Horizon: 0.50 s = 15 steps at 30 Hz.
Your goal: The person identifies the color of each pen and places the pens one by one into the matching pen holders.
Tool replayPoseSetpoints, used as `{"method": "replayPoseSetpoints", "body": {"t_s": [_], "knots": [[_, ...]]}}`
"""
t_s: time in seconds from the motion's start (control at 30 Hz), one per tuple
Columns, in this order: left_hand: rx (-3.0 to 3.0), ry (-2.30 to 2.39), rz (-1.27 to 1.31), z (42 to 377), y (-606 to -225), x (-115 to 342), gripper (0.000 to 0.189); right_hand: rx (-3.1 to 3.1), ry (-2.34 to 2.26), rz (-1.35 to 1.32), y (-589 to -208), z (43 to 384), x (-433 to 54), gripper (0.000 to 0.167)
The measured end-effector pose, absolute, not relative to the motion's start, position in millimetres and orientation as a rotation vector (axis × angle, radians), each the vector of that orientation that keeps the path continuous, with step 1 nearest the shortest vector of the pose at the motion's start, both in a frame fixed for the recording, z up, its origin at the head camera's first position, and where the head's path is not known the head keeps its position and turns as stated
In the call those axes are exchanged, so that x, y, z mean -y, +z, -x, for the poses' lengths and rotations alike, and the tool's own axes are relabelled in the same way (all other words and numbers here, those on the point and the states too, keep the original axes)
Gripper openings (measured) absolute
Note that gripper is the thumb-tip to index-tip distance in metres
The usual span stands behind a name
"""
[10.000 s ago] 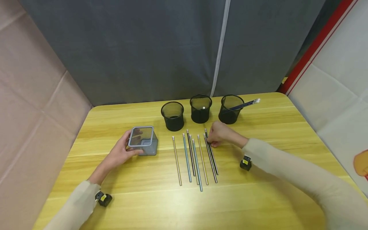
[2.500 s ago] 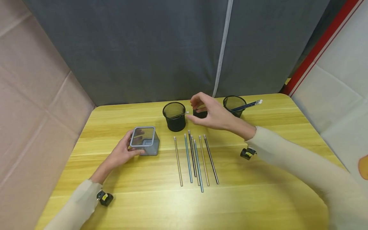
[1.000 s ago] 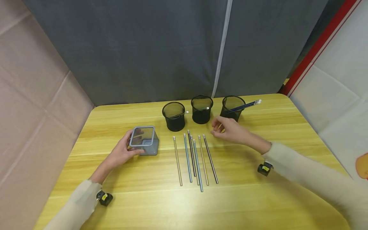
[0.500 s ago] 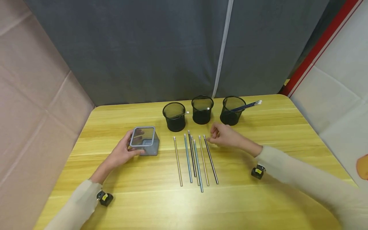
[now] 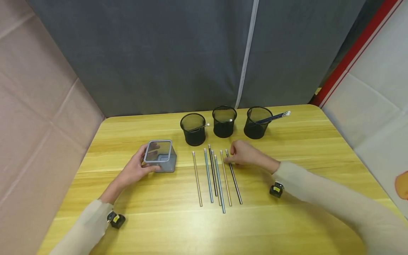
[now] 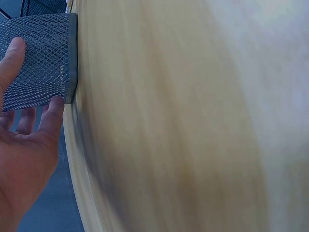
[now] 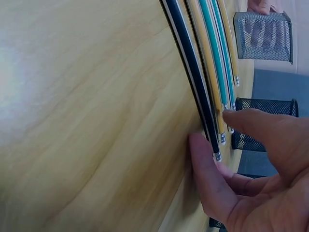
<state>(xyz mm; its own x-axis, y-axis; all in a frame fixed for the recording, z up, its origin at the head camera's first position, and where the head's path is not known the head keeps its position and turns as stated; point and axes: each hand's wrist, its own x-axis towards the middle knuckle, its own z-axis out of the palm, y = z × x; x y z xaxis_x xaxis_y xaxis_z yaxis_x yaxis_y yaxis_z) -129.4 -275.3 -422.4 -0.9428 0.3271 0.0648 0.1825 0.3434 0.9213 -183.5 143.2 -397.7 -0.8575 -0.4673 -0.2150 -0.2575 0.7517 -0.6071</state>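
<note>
My left hand [image 5: 135, 170] grips a grey square mesh pencil holder [image 5: 169, 164], thumb on its front and fingers behind it. In the head view my right hand [image 5: 247, 154] is at the eraser end of the rightmost black pencil [image 5: 235, 182]. The right wrist view shows thumb and index finger on either side of that pencil [image 7: 193, 79], with a gap between them. Left of it lie more pencils, including a gold pencil [image 5: 226, 180], a blue pencil [image 5: 208, 177] and a gold pencil [image 5: 197, 180] at the far left.
Three round black mesh cups stand behind the pencils. A dark pencil leans in the left cup [image 5: 195, 137], and a white eraser tip shows in the middle cup [image 5: 224, 129]. Dark blue pencils lean out of the right cup [image 5: 255, 131]. A grey curtain [image 5: 159, 71] hangs behind.
One black pencil has left the right end of the row, and a pencil now leans in the left cup. My right hand has come down from the cups to the row's right end.
</note>
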Motion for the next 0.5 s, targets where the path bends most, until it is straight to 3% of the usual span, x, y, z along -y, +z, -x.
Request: {"method": "replayPoseSetpoints", "body": {"t_s": [0.5], "knots": [[-2.468, 1.657, -0.449, 129, -422, 275, 0.082, -2.601, -0.730, 0.602, -399, 183, -128, 0.040]]}}
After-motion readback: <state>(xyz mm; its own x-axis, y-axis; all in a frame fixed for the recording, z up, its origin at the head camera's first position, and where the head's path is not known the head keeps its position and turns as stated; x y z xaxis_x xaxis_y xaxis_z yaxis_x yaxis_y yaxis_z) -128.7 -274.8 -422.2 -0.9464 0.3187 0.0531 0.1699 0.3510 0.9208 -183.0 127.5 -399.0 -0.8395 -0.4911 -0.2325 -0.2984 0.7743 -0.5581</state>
